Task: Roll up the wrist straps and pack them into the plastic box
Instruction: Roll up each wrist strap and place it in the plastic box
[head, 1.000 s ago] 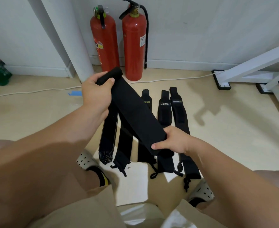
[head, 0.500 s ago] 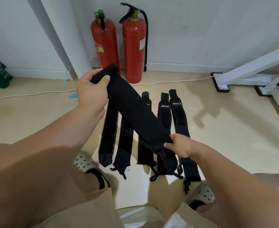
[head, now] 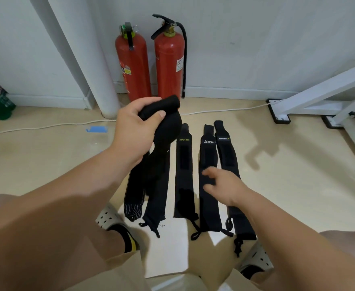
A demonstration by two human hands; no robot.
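Note:
My left hand (head: 136, 127) grips the rolled top end of a black wrist strap (head: 166, 122), and the rest of it hangs down loosely. My right hand (head: 224, 185) hovers with its fingers apart and nothing in them, blurred, over the straps on the floor. Several black wrist straps lie flat side by side on the floor: one marked XUEYING (head: 184, 175), one marked XTEP (head: 209, 156), one at the far right (head: 228, 156), and two at the left (head: 134, 192). The plastic box is only glimpsed as a pale edge (head: 172, 285) at the bottom of the frame.
Two red fire extinguishers (head: 151, 64) stand against the back wall beside a white pillar (head: 84, 55). A white cable (head: 46, 126) runs along the floor. A white metal frame (head: 319, 95) stands at the right. My feet in perforated slippers (head: 107, 219) flank a white sheet (head: 168, 248).
My right hand has let go of the strap's lower end and opened. The strap now hangs from my left hand, which moved right and slightly down.

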